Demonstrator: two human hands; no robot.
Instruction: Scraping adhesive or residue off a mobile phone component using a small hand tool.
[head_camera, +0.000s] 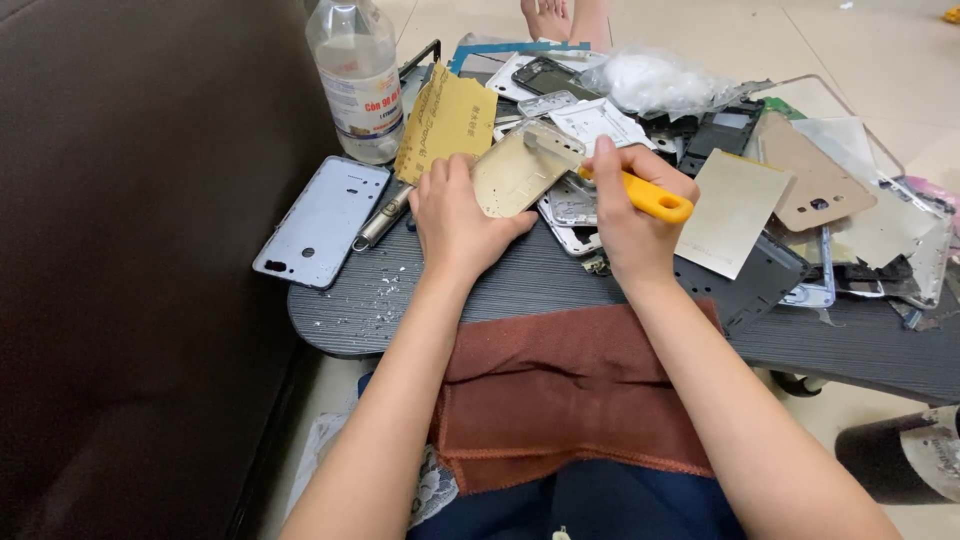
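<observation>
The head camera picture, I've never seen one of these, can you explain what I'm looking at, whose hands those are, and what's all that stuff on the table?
There is no machine here: the one picture comes from a camera worn on a person's head, looking down at their own two bare hands. The left hand holds a pale gold phone back cover tilted up off the table. The right hand grips a yellow-handled tool, whose metal tip rests against the cover's upper edge. They work over a small dark table heaped with phone covers, frames and other parts. Left of the hands lie a silver-blue back cover and a metal pen-shaped tool; behind them stand a clear plastic bottle and a sheet of tan sandpaper. A reddish-brown cloth is spread over the person's lap.
</observation>
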